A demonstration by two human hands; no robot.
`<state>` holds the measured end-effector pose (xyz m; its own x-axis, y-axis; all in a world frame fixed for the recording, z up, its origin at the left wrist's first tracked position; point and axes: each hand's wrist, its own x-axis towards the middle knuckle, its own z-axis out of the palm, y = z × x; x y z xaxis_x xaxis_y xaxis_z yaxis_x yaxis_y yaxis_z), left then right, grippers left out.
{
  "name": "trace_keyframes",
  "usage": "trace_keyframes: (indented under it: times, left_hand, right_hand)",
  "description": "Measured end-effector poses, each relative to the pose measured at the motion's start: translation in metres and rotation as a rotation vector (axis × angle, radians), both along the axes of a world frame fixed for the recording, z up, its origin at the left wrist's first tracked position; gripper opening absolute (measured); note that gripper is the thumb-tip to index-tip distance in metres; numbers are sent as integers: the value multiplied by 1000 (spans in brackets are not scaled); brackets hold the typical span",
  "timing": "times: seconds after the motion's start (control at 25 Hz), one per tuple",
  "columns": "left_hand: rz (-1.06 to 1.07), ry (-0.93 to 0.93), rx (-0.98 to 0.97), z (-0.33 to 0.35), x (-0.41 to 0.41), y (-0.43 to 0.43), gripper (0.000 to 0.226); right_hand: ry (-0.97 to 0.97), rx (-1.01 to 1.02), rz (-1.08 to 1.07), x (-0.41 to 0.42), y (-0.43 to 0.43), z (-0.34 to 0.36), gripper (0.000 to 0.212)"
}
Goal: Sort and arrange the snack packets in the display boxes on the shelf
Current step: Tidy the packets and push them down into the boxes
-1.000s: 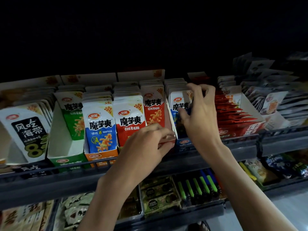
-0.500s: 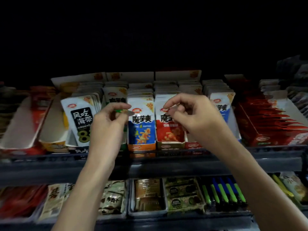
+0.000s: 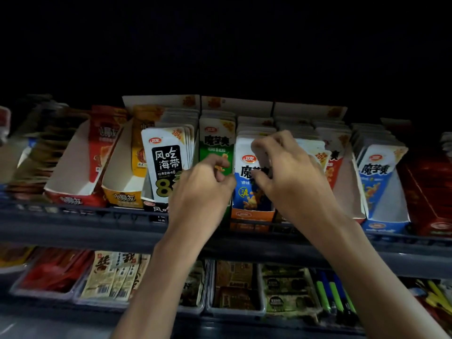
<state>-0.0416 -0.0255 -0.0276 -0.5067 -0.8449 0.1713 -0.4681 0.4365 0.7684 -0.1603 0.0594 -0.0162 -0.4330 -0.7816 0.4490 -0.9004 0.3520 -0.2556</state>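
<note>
The light is dim and falls mostly on the middle of the shelving, fading toward both sides. Above it the background (image 3: 220, 45) is plain black; no wall or ceiling can be made out. 2 dark grey tiers cross the view: the upper shelf (image 3: 73, 231), with a thin rail along its front, and the lower shelf (image 3: 244, 325) beneath it, lined with clear plastic trays (image 3: 234, 313). A paler grey patch (image 3: 14, 326) shows at the bottom left.

A shop: shelves (image 3: 73, 226) crammed with boxed snack packets (image 3: 164, 165).
</note>
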Motion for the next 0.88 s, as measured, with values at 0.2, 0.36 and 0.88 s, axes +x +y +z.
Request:
trace_keyframes:
  times: [0.2, 0.36, 0.88]
  left_hand:
    - [-18, -51, -20, 0, 0, 0, 18]
    - [-59, -13, -14, -3, -3, 0, 18]
    - [-353, 523, 171, 11, 1, 11, 18]
  right_hand:
    - [-37, -119, -10, -3, 1, 2, 15]
    - [-64, -195, -45, -8, 6, 1, 8]
    - [-609, -743, 221, -11, 27, 32, 12]
